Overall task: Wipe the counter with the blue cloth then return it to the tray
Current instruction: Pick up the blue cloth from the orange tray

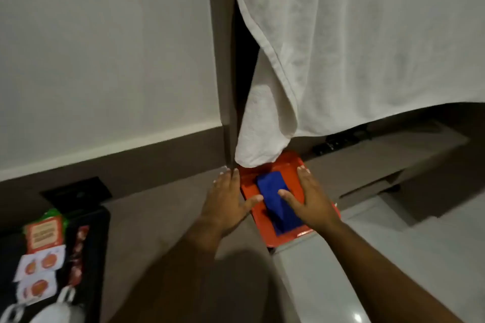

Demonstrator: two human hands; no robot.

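Observation:
A folded blue cloth (pixel 278 204) lies inside a red tray (pixel 283 240) at the counter's right end. My left hand (pixel 227 203) lies flat on the counter against the tray's left rim, its thumb reaching over the rim toward the cloth. Along the tray's right side rests my right hand (pixel 311 198), fingers stretched out and thumb pressing on the cloth. Neither hand grips anything.
A white towel (pixel 354 47) hangs down, its corner touching the tray's far end. A black tray (pixel 101 238) at the left holds sachets and white cups. The grey counter (pixel 157 217) runs between them; a lower white surface (pixel 393 244) lies to the right.

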